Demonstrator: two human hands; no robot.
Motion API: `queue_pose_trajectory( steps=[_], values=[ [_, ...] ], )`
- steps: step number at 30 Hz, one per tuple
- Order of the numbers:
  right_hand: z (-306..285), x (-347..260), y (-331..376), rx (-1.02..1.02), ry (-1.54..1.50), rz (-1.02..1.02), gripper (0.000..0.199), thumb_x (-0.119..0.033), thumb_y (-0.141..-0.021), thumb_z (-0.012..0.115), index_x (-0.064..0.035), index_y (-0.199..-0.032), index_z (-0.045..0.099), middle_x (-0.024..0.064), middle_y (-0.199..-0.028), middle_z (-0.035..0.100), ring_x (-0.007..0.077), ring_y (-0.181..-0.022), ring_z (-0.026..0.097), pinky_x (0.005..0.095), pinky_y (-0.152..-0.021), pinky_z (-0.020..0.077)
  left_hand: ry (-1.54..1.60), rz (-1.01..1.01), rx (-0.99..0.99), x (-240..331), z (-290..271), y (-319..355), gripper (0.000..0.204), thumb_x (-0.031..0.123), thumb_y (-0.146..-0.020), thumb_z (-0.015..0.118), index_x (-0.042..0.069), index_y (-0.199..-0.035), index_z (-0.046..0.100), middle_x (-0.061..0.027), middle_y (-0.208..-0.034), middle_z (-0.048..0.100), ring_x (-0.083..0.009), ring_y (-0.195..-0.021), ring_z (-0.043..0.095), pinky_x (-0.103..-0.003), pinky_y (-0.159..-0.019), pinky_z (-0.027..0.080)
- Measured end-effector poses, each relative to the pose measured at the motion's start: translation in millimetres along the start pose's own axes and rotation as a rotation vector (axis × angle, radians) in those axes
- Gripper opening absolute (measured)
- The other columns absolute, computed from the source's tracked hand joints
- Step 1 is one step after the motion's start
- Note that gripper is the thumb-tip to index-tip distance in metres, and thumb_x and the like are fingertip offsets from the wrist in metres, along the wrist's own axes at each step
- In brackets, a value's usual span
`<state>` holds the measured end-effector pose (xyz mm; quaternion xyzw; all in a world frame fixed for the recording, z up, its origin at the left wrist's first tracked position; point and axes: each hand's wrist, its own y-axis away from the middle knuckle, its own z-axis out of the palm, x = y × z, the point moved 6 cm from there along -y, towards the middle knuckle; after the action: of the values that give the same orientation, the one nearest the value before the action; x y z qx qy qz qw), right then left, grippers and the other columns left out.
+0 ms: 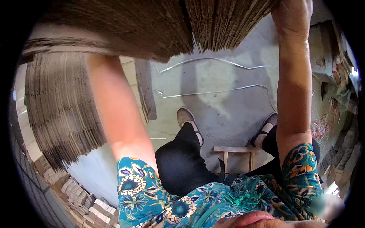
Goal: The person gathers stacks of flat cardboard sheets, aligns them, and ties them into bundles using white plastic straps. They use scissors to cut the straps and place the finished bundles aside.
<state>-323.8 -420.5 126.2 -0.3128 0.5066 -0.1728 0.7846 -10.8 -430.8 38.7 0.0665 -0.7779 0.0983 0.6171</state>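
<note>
Both forearms reach up: right hand grips the flattened cardboard stack; left hand's grip hidden behind it.

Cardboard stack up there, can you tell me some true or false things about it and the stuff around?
1. The right hand is up at the edge of the stack of flat cardboard sheets. True.
2. The cardboard sheets are bright blue. False: they are brown.
3. A small wooden stool stands on the concrete floor between the person's legs. True.
4. The person wears plain white sleeves. False: the sleeves are teal with a flower pattern.
5. The left hand is in plain view, holding a cup. False: the left forearm goes up behind the cardboard, and its hand is hidden.
6. Thin pale straps lie on the floor. True.
</note>
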Motion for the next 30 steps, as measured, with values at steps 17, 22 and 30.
queue_pose_trajectory(
  steps=[17,22,30],
  values=[
    [-105.9,74.8,82.4,0.178,0.405,0.325,0.042,-0.01,-0.076,0.07,0.0013,-0.113,0.052,0.0082,-0.104,0.061,0.0172,-0.092,0.058,0.0295,-0.082,0.0468,-0.112,-0.153,-0.172,-121.1,101.8,-15.9,0.057,0.038,-0.091,0.045,0.001,-0.134,0.039,-0.0177,-0.125,0.049,-0.03,-0.112,0.049,-0.044,-0.093,0.039],
    [-88.0,5.5,59.7,0.138,0.65,0.214,0.044,-0.025,-0.078,0.071,0.001,-0.11,0.055,0.0076,-0.097,0.062,0.0165,-0.084,0.059,0.0287,-0.076,0.0479,-0.155,-0.157,-0.222,-109.1,86.1,7.4,0.056,0.036,-0.091,0.045,0.0,-0.133,0.039,-0.0176,-0.123,0.051,-0.0303,-0.109,0.051,-0.045,-0.091,0.041],
    [-99.8,-14.4,122.9,0.21,0.702,0.645,0.048,-0.037,-0.078,0.07,0.0012,-0.106,0.059,0.005,-0.09,0.062,0.0133,-0.079,0.057,0.0273,-0.073,0.0472,-0.165,-0.289,-0.366,-148.8,97.7,79.7,0.054,0.034,-0.091,0.046,0.0,-0.133,0.04,-0.0176,-0.121,0.053,-0.0309,-0.105,0.055,-0.045,-0.088,0.044]
  ],
)
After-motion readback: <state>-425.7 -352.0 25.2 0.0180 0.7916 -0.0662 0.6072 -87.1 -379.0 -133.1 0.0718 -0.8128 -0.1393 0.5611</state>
